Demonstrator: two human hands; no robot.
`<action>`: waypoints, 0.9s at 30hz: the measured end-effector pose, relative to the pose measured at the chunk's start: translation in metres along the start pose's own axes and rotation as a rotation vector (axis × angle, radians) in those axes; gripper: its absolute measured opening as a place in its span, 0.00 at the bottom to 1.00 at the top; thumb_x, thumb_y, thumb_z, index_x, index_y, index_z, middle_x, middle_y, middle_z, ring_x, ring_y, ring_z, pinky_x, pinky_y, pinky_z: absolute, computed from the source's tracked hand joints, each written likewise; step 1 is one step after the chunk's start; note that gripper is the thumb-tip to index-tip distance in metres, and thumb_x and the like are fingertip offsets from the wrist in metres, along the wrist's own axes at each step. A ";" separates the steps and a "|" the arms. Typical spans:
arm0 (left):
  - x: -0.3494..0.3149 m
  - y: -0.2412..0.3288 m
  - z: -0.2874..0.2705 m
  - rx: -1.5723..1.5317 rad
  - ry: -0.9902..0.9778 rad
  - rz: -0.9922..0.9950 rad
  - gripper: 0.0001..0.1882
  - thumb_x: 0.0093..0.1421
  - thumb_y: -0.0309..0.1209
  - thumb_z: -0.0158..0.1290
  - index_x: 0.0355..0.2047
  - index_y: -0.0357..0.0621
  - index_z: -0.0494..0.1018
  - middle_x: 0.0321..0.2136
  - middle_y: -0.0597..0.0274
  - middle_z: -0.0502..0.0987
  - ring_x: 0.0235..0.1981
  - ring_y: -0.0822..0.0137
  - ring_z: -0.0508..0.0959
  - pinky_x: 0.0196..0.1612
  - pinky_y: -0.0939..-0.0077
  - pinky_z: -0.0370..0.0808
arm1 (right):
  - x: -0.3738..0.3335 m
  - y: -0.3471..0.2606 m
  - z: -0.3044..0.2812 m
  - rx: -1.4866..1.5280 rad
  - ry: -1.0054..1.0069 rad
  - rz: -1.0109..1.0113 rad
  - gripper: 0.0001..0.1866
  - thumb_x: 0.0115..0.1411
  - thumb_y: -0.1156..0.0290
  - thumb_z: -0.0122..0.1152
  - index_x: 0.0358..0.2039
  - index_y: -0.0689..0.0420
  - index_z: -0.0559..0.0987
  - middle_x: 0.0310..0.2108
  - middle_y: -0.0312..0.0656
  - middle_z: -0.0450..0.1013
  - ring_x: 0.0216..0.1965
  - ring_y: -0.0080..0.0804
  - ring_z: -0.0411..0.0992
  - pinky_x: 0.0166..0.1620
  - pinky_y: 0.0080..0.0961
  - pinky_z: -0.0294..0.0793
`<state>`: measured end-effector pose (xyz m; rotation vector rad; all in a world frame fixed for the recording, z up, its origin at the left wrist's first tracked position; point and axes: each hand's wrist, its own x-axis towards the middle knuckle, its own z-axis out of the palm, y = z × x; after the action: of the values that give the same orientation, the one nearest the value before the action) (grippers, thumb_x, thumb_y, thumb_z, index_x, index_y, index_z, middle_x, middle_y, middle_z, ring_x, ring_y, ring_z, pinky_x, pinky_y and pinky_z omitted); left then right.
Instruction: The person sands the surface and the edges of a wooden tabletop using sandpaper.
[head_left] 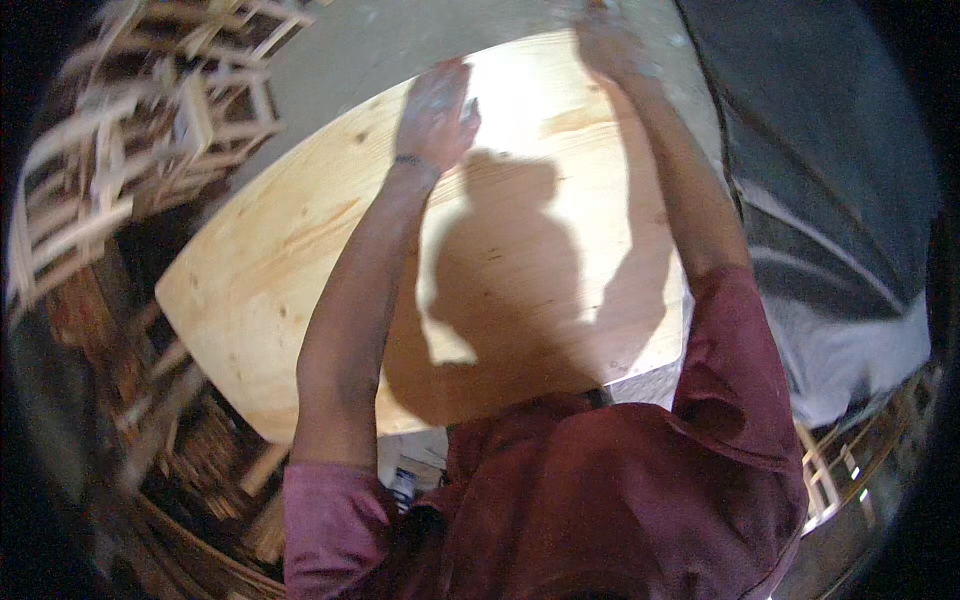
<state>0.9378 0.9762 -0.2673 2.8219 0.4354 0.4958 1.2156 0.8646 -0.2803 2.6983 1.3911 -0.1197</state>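
A broad sheet of pale plywood [310, 235] with knots and grain streaks lies in front of me, its edges bent by the lens. My left hand [437, 112] rests flat on it near the far edge, thumb apart from the fingers, holding nothing that I can see. At the far right corner is my right hand [607, 48], blurred, with its fingers at the top of the picture. Whether it grips the board or something small there is unclear. My shadow and a bright patch of light fall across the wood.
Wooden frames [195, 120] are piled at the far left, with stacked timber pieces [200, 465] below them. To the right hangs or lies a dark grey sheet [830, 170] with a lighter lower part. Grey floor [350, 60] shows beyond the board. Another light wooden frame [820, 480] stands at the lower right.
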 end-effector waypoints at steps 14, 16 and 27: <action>-0.245 -0.179 -0.131 0.249 0.049 -0.604 0.45 0.64 0.54 0.56 0.69 0.30 0.59 0.70 0.38 0.60 0.72 0.45 0.58 0.74 0.52 0.52 | -0.066 -0.046 0.003 -0.067 0.209 -0.185 0.24 0.72 0.61 0.46 0.57 0.67 0.74 0.64 0.64 0.65 0.67 0.64 0.61 0.71 0.56 0.55; -0.363 -0.245 -0.185 0.378 0.014 -0.781 0.43 0.67 0.51 0.53 0.69 0.26 0.57 0.71 0.33 0.56 0.73 0.42 0.56 0.76 0.55 0.49 | -0.073 -0.140 -0.009 0.000 0.262 -0.325 0.23 0.71 0.61 0.49 0.54 0.70 0.75 0.60 0.67 0.68 0.64 0.66 0.63 0.68 0.58 0.58; -0.711 -0.391 -0.369 0.466 -0.355 -1.342 0.29 0.71 0.47 0.46 0.58 0.31 0.71 0.55 0.30 0.73 0.58 0.35 0.72 0.63 0.46 0.66 | -0.119 -0.708 -0.102 0.454 -0.014 -0.766 0.29 0.69 0.55 0.53 0.54 0.73 0.71 0.53 0.65 0.72 0.60 0.59 0.69 0.63 0.47 0.67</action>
<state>0.0684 1.1723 -0.2493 2.1208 2.2419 -0.4251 0.5721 1.1892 -0.2044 2.2517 2.5681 -0.5651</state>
